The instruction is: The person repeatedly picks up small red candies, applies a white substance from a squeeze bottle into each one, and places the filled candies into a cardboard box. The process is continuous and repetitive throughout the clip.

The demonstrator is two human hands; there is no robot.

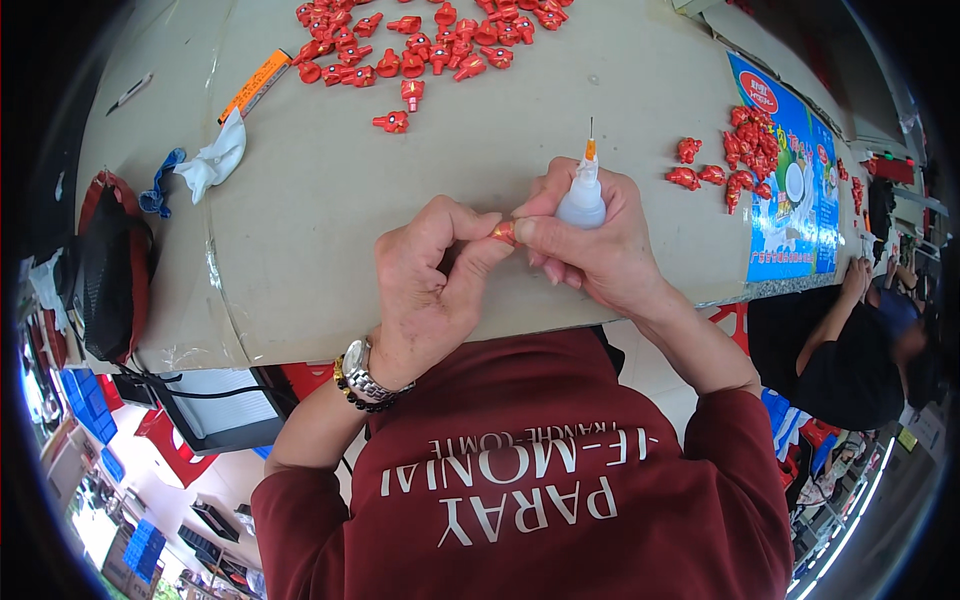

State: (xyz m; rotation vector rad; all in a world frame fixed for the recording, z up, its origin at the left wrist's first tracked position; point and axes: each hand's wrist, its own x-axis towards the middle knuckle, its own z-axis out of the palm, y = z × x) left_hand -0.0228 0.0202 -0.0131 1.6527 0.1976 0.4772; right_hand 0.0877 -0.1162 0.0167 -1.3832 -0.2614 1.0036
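Note:
Between the fingertips of my left hand (432,270) and the thumb and fingers of my right hand (612,240) is a small red figure piece (504,233) with gold marks, mostly covered by the fingers. My right hand also grips a small translucent squeeze bottle (582,205), upright, with an orange needle tip pointing away from me. Beyond my hands lies a large group of red figure pieces (440,52) with short stems; two of them lie nearer than the rest. A second pile of red pieces (750,140) sits to the right, partly on a blue printed sheet (790,235).
An orange-and-black strip-shaped box (254,86), a white tissue (214,155), a blue crumpled cloth (160,185) and a pen-like tool (130,92) lie on the table (310,200) at the left. A black-and-red bag (112,265) rests by the left edge. Another person (850,330) sits at the far right.

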